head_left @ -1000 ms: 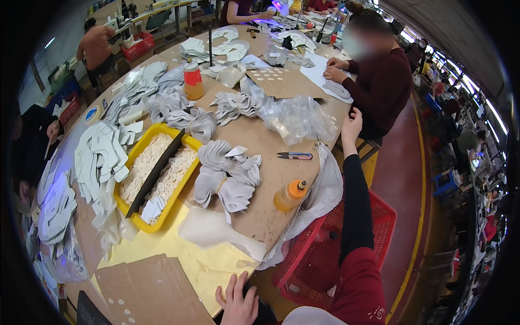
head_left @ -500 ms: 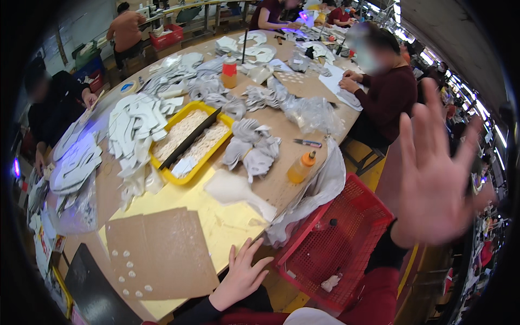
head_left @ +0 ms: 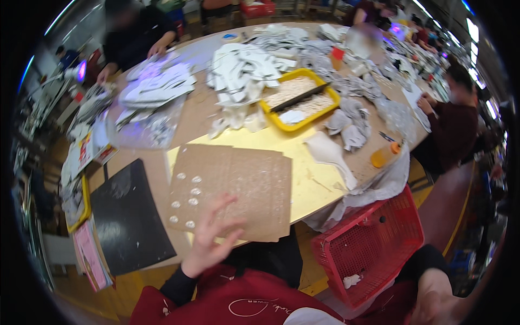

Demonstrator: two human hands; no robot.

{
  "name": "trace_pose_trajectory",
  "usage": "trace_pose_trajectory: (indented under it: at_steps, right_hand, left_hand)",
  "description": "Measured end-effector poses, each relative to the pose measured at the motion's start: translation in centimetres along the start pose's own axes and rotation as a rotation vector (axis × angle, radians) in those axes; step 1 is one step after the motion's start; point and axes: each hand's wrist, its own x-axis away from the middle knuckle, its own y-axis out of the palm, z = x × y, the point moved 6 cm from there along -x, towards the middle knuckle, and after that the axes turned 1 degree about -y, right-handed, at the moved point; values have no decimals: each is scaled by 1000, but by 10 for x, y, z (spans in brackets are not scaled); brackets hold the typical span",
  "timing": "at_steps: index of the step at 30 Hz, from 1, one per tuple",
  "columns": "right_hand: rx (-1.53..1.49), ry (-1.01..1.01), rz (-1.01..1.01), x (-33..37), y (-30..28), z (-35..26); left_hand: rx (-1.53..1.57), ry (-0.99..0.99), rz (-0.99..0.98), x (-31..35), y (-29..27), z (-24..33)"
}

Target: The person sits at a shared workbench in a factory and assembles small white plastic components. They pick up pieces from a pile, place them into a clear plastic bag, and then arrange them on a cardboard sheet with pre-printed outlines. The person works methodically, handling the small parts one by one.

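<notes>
My left hand (head_left: 212, 235) hovers at the near edge of a brown cardboard sheet (head_left: 246, 179). Its fingers are spread, somewhat blurred, and hold nothing that I can see. Several small whitish oval pieces (head_left: 193, 201) lie in rows on the left part of that sheet, beside the hand. Low at the right, close to my body, my right hand (head_left: 437, 303) is smeared by motion and its fingers do not show clearly. It is nearest to a red plastic basket (head_left: 320, 254), which has a crumpled white scrap (head_left: 351, 280) inside.
A yellow tray (head_left: 292, 128) with a black divider holds many small pale pieces. Stacked white cut pieces (head_left: 238, 67) lie behind it. An orange bottle (head_left: 385, 155) stands near the table's right edge, and a black board (head_left: 130, 216) lies at left. Other people work around the table.
The view has swung left. My right hand has dropped from its raised, spread position to low beside my body. My left hand has moved left over the cardboard sheet.
</notes>
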Motion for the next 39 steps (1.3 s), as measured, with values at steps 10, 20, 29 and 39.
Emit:
trace_pose_trajectory:
  at_steps: [10,20,29,39]
  right_hand:
    - [43,-94,163,41,-19,60]
    - [805,808,245,111,10,249]
    - [950,773,59,102,53,336]
    - [1095,737,-36,95,66,342]
  left_hand:
    - [-162,-404,415,50,-110,-76]
    - [-280,-572,-62,63,-69,-93]
    - [-403,-520,-116,73,-69,-99]
    - [-430,-508,-60,77,-63,-100]
